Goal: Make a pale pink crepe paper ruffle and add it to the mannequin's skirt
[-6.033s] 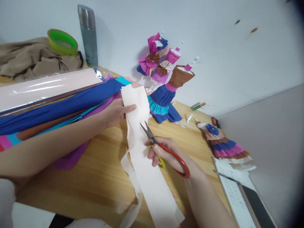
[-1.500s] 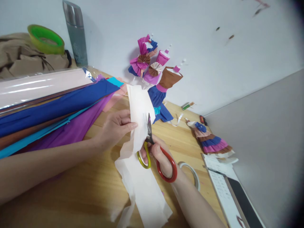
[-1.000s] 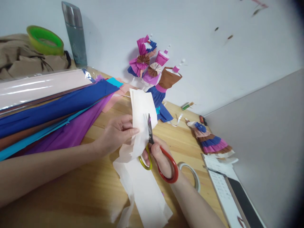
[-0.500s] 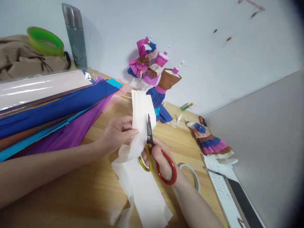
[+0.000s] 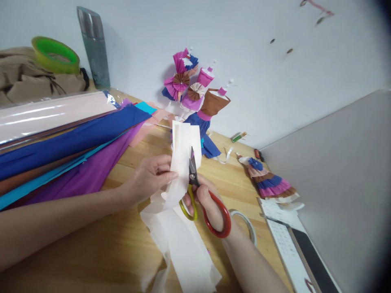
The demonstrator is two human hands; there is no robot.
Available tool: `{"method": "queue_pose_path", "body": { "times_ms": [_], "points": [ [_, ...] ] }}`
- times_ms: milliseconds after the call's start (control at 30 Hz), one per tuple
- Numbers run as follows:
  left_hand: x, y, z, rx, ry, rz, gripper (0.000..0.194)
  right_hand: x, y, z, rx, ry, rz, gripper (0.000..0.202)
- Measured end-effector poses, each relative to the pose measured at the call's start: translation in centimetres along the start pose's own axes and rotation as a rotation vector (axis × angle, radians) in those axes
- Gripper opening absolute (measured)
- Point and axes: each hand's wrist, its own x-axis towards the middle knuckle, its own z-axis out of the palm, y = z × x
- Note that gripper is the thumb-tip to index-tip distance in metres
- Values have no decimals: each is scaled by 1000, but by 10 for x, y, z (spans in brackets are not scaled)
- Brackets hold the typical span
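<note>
My left hand (image 5: 154, 175) pinches the left edge of a folded strip of white paper (image 5: 181, 142), thumb in front. The strip stands up off the table, and its long tail trails down toward me. In my right hand (image 5: 210, 199) is a pair of scissors (image 5: 193, 175) with one red and one yellow-green handle loop. Thumb and fingers sit in the loops. The dark blades point upward and lie along the right part of the white paper, slightly apart. Just behind the paper are dressed paper figures in blue, brown and pink (image 5: 200, 118).
Rolls of coloured crepe paper (image 5: 70, 140) lie at the left. A bottle (image 5: 94, 53) and a green tape roll (image 5: 56, 55) stand behind them. At the right are a layered paper dress (image 5: 271, 181), a white tape roll (image 5: 247, 224) and a white board (image 5: 284, 240).
The top of the white strip has tilted upright and dropped slightly. The scissors' handles have spread a little wider. Both hands keep nearly the same place.
</note>
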Motion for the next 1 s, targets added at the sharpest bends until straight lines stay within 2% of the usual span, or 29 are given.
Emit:
{"method": "queue_pose_path", "body": {
  "times_ms": [367, 767, 1000],
  "points": [
    [0, -1, 2, 26, 30, -41, 21, 0, 9, 2, 64, 67, 52, 52],
    [0, -5, 0, 139, 23, -1, 21, 1, 10, -3, 118, -24, -18, 54],
    [-1, -4, -1, 180, 16, 1, 19, 1, 7, -2, 100, 29, 19, 53]
  ]
}}
